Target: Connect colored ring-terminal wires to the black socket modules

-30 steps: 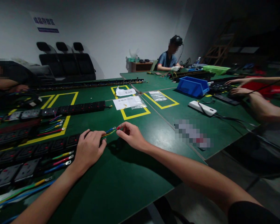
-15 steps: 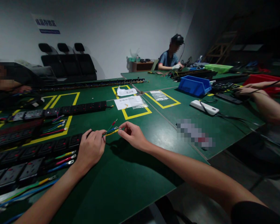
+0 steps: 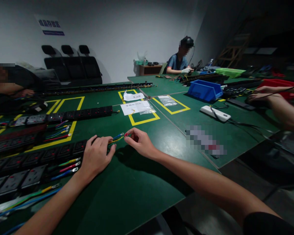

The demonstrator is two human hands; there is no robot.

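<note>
Green bench (image 3: 137, 182): our R hand (image 3: 139, 142) pinches red-sleeved terminal (image 3: 126, 134); L hand (image 3: 97, 155) over wires (image 3: 117, 140), can't tell grip; overpulling poss. loosens terminal.

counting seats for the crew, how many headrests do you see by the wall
3: left headrest, middle headrest and right headrest, in a row above the black seats; others may be hidden.

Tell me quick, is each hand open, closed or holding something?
Left hand: curled over the wires; whether it grips them cannot be told.
Right hand: closed, pinching a red wire end.
</note>
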